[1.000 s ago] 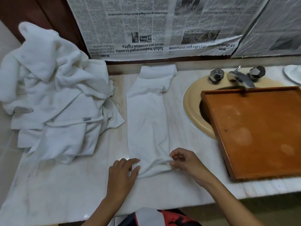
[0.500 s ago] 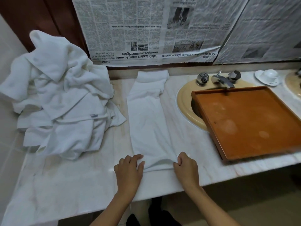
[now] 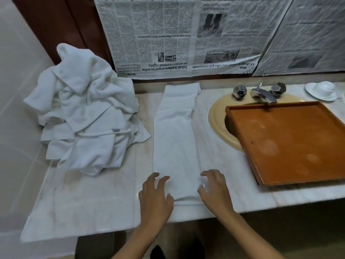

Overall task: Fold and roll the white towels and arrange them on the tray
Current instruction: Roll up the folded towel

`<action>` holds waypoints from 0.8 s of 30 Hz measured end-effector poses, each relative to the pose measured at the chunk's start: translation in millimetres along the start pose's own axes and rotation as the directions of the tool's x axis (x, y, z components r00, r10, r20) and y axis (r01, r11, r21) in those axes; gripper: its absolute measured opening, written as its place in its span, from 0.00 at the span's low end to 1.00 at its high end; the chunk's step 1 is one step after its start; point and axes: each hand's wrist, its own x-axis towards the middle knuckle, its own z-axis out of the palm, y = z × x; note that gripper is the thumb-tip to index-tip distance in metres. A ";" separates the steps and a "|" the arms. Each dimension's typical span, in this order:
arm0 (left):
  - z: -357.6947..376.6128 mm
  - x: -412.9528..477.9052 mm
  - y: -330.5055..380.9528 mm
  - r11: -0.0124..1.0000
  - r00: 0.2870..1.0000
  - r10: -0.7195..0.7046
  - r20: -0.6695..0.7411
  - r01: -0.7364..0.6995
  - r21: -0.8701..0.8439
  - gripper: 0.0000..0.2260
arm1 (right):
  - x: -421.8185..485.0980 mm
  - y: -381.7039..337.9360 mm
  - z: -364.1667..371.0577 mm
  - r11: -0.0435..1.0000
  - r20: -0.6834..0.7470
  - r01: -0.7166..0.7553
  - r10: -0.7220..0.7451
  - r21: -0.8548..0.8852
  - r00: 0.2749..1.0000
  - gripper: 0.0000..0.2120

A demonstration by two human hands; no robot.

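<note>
Here, white towel (image 3: 175, 143) folded into a long narrow strip, flat on the surface (image 3: 93, 202), left hand (image 3: 155, 200) splayed on its near corner, right hand (image 3: 214, 191) blurred, grip unclear.

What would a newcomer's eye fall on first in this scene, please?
A long folded towel lies along the counter's middle, with the left hand and right hand at its near end. A heap of white towels sits to its left, and a wooden tray lies over the sink at right.

Folded white towel (image 3: 175, 143) flat beside bare tray (image 3: 291, 144).
</note>
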 end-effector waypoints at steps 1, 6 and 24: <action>0.0 4.1 10.1 0.998 0.998 0.068 0.017 -0.068 -0.003 0.21 | 6.2 -7.5 6.6 0.998 -0.005 0.026 -0.026 -0.057 1.000 0.21; 22.0 27.0 18.8 0.972 0.976 0.142 0.165 -0.169 0.161 0.22 | 16.6 -13.4 42.5 0.933 0.069 0.131 -0.114 -0.336 0.991 0.34; 41.8 -46.7 -52.5 0.965 0.970 0.245 -0.008 -0.243 0.096 0.20 | -35.5 50.9 -7.5 0.991 0.144 0.039 -0.057 0.127 0.988 0.26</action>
